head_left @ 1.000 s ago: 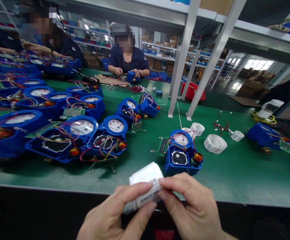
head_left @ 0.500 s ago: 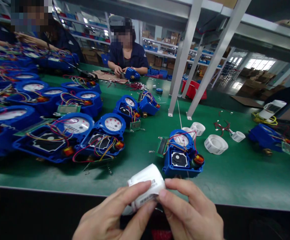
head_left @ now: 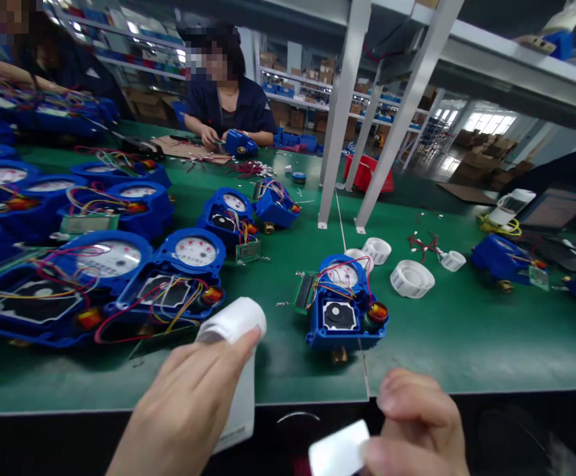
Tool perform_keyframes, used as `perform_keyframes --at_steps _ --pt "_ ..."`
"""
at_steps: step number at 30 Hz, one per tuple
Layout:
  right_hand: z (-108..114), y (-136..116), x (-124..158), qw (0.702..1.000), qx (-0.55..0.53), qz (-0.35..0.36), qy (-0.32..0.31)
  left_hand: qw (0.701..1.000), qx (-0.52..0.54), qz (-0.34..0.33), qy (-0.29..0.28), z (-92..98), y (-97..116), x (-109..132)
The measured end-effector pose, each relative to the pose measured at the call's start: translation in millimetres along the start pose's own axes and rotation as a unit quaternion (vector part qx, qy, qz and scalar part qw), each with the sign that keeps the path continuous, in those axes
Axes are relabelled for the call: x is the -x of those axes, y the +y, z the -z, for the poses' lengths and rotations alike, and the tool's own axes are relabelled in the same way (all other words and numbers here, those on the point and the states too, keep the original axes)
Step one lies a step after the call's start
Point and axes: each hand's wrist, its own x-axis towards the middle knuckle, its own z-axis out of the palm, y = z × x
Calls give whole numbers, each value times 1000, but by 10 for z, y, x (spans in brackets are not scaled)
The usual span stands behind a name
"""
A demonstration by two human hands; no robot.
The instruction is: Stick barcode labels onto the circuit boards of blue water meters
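My left hand is closed round a white roll of labels, with a strip of its backing paper hanging down beside my fingers. My right hand pinches a small white label at the bottom edge of the view, apart from the roll. Just beyond both hands, on the green table, stands an open blue meter body with a white dial, coloured wires and a small green circuit board at its left side.
Several open blue meters crowd the table's left half. White label rolls lie right of centre near slanted metal posts. Another blue meter sits far right. A seated person works across the table; another person's arm is at far left.
My hands have separated: the left has carried the roll left and forward, the right has drawn back to the lower right with a peeled label. The view has shifted rightward.
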Motion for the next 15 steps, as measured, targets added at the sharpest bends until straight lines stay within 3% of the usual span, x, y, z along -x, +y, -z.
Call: perform_keyframes --at_steps 2,4,9,15 --pt "28 100 88 997 5 -17 75 992 -88 -70 -52 -124 -144 -226" --pt "20 208 193 993 3 -42 114 986 -124 -83 -77 -262 -237 -430" --pt "90 469 355 990 6 -107 92 977 -164 -80 -108 -496 -327 -738" --pt "193 600 326 989 15 -126 78 970 -206 -55 -119 -559 -305 -1002"
